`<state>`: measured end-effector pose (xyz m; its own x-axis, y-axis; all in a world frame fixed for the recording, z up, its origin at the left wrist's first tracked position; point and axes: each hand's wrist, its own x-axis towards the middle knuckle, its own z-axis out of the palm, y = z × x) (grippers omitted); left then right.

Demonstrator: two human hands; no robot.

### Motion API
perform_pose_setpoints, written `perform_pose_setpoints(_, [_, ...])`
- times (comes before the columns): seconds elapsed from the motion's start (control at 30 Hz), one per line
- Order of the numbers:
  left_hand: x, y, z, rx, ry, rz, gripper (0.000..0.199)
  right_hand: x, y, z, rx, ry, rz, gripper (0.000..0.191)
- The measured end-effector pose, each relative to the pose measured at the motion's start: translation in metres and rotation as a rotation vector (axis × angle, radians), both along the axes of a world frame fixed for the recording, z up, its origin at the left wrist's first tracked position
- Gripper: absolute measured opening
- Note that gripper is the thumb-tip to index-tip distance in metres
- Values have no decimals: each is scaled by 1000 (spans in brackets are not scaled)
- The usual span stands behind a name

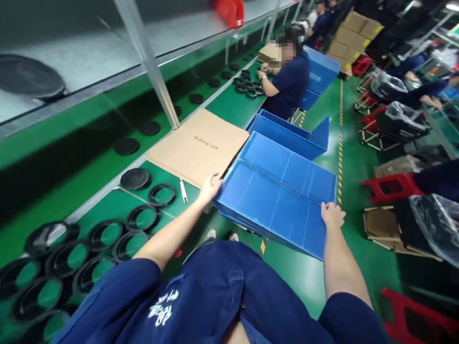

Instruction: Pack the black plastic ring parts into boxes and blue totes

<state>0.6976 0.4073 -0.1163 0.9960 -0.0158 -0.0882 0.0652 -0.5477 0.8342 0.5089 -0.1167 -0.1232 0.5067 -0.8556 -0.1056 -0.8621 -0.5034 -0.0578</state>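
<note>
A blue corrugated plastic box (272, 200) with two closed top flaps is in front of me, beside the workbench. My left hand (211, 188) grips its left edge near the bench, the fingers partly hidden. On the opposite side my right hand (333, 215) is closed round the right edge. A brown cardboard sheet (202, 143) with printed characters lies on the bench, just beyond my left hand. Left of that hand is a small white tool (183, 190). Several black rings (161, 195) and a black disc (135, 178) lie on the green bench top.
Black discs (126, 146) sit along the green belt behind the bench. A co-worker (290, 71) sits farther along, near an open blue box (287, 134). To the right are a striped floor line (340, 157), red stools (389, 186) and bins lined with clear plastic (398, 114).
</note>
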Motion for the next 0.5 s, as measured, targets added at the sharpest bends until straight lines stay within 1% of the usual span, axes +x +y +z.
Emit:
perform_pose_setpoints(0.07, [4, 36, -11, 98, 28, 131, 48, 8, -13, 4, 13, 79, 38, 49])
perform_pose_setpoints(0.13, [5, 70, -24, 161, 48, 233, 42, 13, -20, 12, 30, 122, 74, 48])
perform_pose_setpoints(0.2, [3, 94, -36, 177, 86, 288, 39, 16, -22, 19, 32, 139, 106, 45])
perform_pose_setpoints(0.23, [1, 102, -41, 186, 110, 300, 37, 17, -23, 22, 28, 144, 116, 43])
perform_pose_setpoints(0.3, [-4, 110, -49, 214, 154, 298, 36, 18, -24, 25, 11, 158, 124, 39])
perform_pose_setpoints(0.37, [-10, 109, -56, 270, 177, 292, 39, 22, -27, 25, -40, 140, 92, 36])
perform_pose_setpoints(0.43, [-13, 105, -61, 355, 193, 287, 44, 29, -27, 24, -95, 18, 73, 35])
perform_pose_setpoints(0.5, [-15, 101, -66, 438, 228, 261, 48, 40, -18, 28, -96, -178, 132, 37])
